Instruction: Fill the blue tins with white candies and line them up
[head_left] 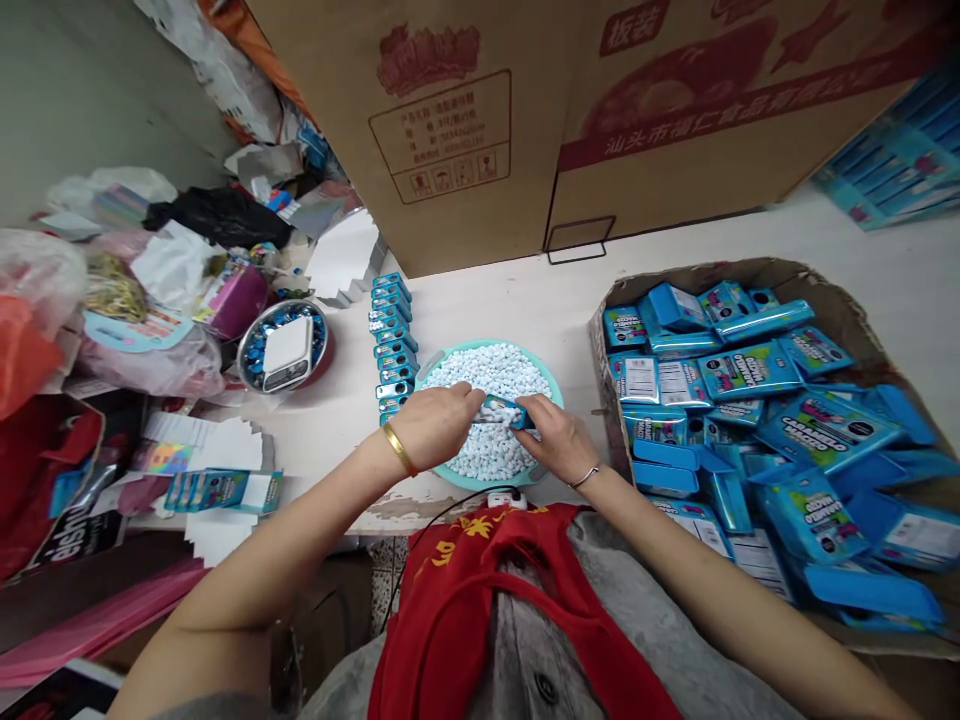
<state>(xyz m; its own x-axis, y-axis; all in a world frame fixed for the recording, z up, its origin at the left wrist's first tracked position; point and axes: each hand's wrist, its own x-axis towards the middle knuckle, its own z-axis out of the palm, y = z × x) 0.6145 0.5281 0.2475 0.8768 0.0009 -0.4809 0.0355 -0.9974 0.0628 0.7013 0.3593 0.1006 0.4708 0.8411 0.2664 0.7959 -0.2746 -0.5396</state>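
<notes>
Both hands meet over a mint-green basin (553,380) heaped with small white and pale-blue candies (487,370). Between them is a small blue candy box (514,412), with pale candies showing along its near side. My left hand (439,425), a gold bangle at its wrist, has its fingers closed at the box's left end. At the right end, my right hand (556,437) pinches the box between thumb and fingers. A row of small blue boxes (395,345) stands just left of the basin, with white candies visible in some.
At right, a cut-down carton (611,400) is piled with blue boxes. A large cardboard carton (465,140) stands behind. Leftward are a metal bowl (328,350) holding a white device (289,352), stacked white cards (345,255) and plastic bags (150,365). A black cable (431,520) crosses the table edge.
</notes>
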